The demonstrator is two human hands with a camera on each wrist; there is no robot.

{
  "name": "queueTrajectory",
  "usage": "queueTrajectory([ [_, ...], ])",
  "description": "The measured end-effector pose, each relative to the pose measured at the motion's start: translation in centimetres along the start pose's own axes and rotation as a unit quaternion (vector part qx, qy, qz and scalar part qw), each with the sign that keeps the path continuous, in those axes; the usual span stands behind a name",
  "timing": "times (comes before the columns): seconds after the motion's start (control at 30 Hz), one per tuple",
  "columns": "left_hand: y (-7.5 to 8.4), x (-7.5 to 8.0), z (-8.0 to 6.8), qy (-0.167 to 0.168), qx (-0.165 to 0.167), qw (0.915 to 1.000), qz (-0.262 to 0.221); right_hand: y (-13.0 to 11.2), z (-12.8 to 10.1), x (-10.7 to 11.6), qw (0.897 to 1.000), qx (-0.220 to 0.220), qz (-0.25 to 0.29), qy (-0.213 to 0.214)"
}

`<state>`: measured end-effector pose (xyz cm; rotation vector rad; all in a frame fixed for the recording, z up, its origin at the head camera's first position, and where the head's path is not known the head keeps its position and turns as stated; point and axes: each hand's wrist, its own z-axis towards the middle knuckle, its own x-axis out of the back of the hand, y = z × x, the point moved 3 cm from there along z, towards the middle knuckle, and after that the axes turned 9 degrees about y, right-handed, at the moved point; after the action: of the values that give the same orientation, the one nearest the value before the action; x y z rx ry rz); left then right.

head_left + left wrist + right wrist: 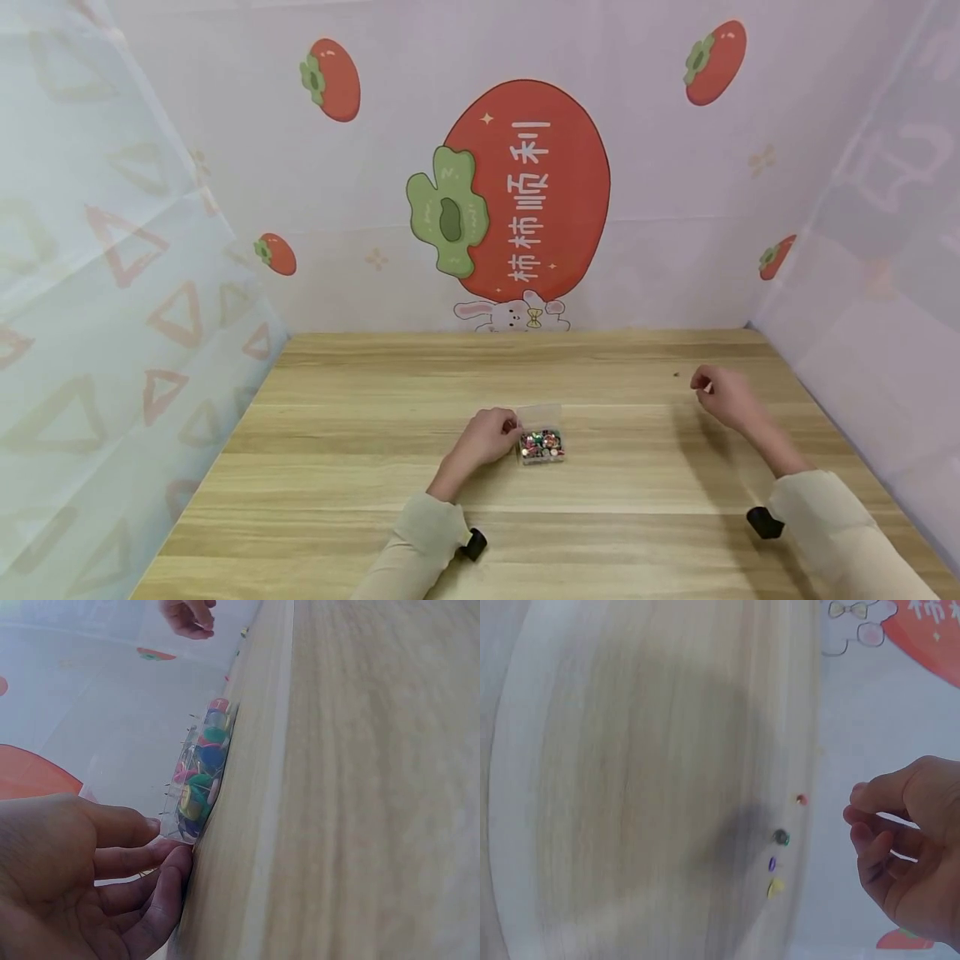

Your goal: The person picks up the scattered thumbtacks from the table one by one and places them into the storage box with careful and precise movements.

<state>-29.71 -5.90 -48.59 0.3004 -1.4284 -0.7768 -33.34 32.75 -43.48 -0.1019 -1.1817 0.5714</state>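
Clear plastic is the little box (542, 446) mid-table, lid flipped up behind it, packed with bright pushpins (204, 761) in green, blue, yellow and pink, and the left hand (486, 436) has its fingertips (174, 862) right against the box's near corner, fingers loosely bent and steadying it rather than wrapped around it. Pale wood-grain table (360, 467) underneath, persimmon-print cloth walls (525, 192) all round, and over to the right four loose pins (780, 847) lie on the wood. The right hand (720, 393) hovers just beside them, fingers curled, thumb and forefinger close; whether they pinch a pin cannot be told.
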Motion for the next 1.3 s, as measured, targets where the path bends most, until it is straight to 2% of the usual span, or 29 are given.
queueTrajectory([
  [0.27, -0.1, -0.1, 0.0, 0.0, -0.003, 1.0, 0.003, 1.9, 0.1, -0.2, 0.997, -0.019, -0.048, -0.053],
  [0.53, 0.0, 0.2, -0.3, 0.001, 0.0, 0.9999, 0.011, 2.5, 0.1, -1.4, 0.993, 0.013, -0.098, -0.071],
  [0.93, 0.1, -0.1, -0.3, 0.0, 0.002, 1.0, 0.0, 2.8, -0.4, -1.7, 0.996, -0.007, -0.084, -0.043],
  [1.1, 0.0, -0.3, -0.2, 0.001, 0.004, 1.0, -0.002, 2.3, -0.6, -1.9, 0.998, -0.01, -0.068, -0.013],
  [1.3, 0.0, -0.1, -0.2, 0.002, 0.002, 1.0, -0.001, 0.5, -0.4, -1.9, 0.997, 0.02, -0.064, 0.033],
])
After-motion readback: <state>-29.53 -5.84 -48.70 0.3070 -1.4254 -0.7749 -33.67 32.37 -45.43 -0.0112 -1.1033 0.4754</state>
